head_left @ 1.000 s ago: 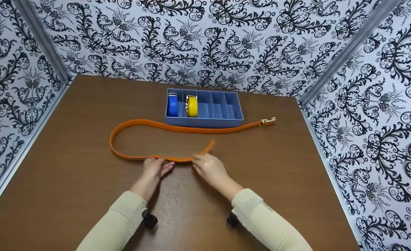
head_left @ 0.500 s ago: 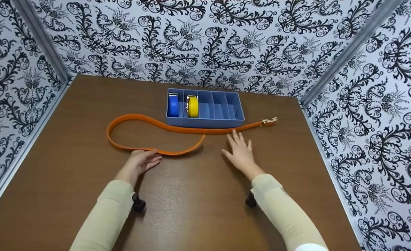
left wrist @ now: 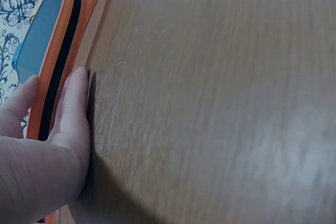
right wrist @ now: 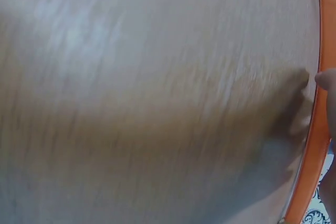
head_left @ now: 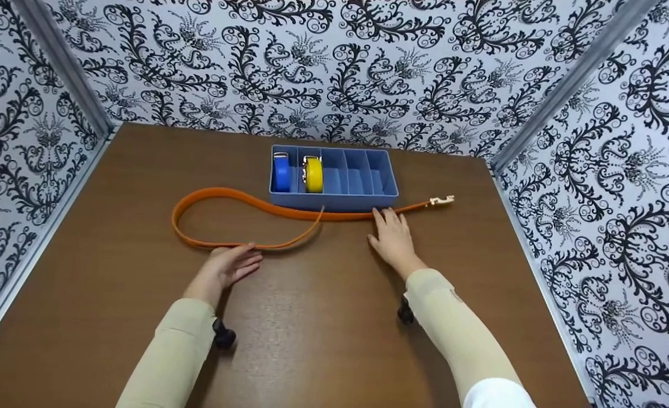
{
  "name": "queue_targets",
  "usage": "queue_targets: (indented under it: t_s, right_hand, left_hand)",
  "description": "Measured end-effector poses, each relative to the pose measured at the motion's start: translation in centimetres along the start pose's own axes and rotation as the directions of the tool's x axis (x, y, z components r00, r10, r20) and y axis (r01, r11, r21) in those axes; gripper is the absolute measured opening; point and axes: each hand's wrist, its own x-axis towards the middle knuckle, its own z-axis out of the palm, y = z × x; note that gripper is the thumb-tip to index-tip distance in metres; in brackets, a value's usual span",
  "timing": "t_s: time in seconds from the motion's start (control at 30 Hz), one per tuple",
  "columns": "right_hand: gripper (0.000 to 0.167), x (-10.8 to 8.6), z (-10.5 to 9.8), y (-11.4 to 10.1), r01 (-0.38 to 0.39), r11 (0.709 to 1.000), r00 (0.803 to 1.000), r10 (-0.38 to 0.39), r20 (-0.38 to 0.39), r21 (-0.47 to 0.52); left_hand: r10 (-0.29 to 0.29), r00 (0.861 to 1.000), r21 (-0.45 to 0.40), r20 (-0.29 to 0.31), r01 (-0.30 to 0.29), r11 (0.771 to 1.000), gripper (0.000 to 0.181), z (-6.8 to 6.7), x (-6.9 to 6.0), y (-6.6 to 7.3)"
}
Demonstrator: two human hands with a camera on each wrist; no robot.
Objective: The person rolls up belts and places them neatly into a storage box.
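Note:
An orange belt (head_left: 229, 194) lies on edge in a long loop on the table, its gold-coloured metal buckle (head_left: 441, 200) at the right end. Its loose tip (head_left: 321, 211) curves up toward the belt's back run. My left hand (head_left: 227, 267) holds the front run, thumb on one side and fingers on the other; a black stripe shows on the belt there in the left wrist view. My right hand (head_left: 393, 241) reaches the back run near the buckle end, fingers extended, fingertips at the belt, thumb apart from it. Only part of that hand (right wrist: 329, 108) shows in the right wrist view.
Behind the belt stands a blue-grey divided box (head_left: 334, 200). A rolled blue belt (head_left: 281, 173) and a rolled yellow belt (head_left: 313, 174) sit in separate compartments at its left. Patterned walls (head_left: 334, 68) enclose the brown table (head_left: 312, 340) at the back and sides.
My right hand has let go of the belt's loose-end part and moved right to the back run. My left hand has shifted left and away with the front run. The loose tip has swung back.

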Motion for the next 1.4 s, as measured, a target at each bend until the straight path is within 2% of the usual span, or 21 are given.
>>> queue_targets:
  t_s: [0.13, 0.3, 0.47, 0.77, 0.87, 0.97, 1.07, 1.17, 1.27, 1.4]
  right_hand:
    - [0.051, -0.4, 0.2, 0.1, 0.039, 0.999, 0.998, -0.038, -0.056, 0.022]
    - [0.03, -0.9, 0.3, 0.3, 0.07, 0.997, 0.997, -0.069, -0.047, 0.029]
    - [0.022, -0.8, -0.1, 0.1, 0.09, 0.994, 0.996, -0.088, -0.031, 0.054]
    - [0.007, -1.0, -0.5, -0.1, 0.083, 0.996, 0.996, -0.083, 0.011, 0.016]
    - [0.01, -1.1, -0.9, -0.1, 0.099, 0.995, 0.994, -0.1, 0.041, 0.026]
    - [0.02, -1.3, -1.5, -0.1, 0.105, 0.992, 0.988, -0.112, 0.106, 0.073]
    - [0.031, -1.7, -2.0, 0.0, 0.087, 0.989, 0.976, -0.108, 0.189, 0.117]
    - [0.036, -1.9, -2.3, 0.2, 0.089, 0.99, 0.964, -0.112, 0.243, 0.106]
    - [0.036, -2.0, -2.6, 0.5, 0.116, 0.992, 0.965, -0.123, 0.231, 0.043]
    - [0.033, -2.0, -3.1, 1.1, 0.128, 0.991, 0.981, -0.124, 0.151, -0.023]
  left_hand:
    - [0.022, 1.0, -0.006, -0.007, -0.022, 1.0, 0.034, 0.1, -0.3, -0.2]
    - [0.023, 1.0, 0.002, -0.021, -0.022, 1.0, 0.031, 0.2, -0.4, -0.4]
    - [0.025, 0.999, -0.01, -0.035, -0.025, 1.0, 0.043, 0.2, -0.6, -0.3]
    - [0.041, 0.999, -0.019, -0.034, -0.042, 0.999, 0.051, 0.4, -0.5, -0.4]
    - [0.047, 0.999, 0.001, -0.024, -0.047, 0.999, 0.054, 0.5, -0.5, -0.4]
    - [0.064, 0.998, 0.045, -0.019, -0.063, 0.997, 0.054, 0.4, -0.5, -0.2]
    - [0.091, 0.996, 0.098, -0.01, -0.09, 0.991, 0.055, 0.2, -0.7, 0.2]
    - [0.114, 0.993, 0.154, -0.006, -0.112, 0.982, 0.056, 0.0, -0.9, 0.7]
    - [0.136, 0.991, 0.174, -0.01, -0.132, 0.976, 0.057, -0.1, -1.0, 1.3]
    - [0.182, 0.983, 0.147, -0.016, -0.178, 0.973, 0.054, -0.1, -1.2, 2.0]
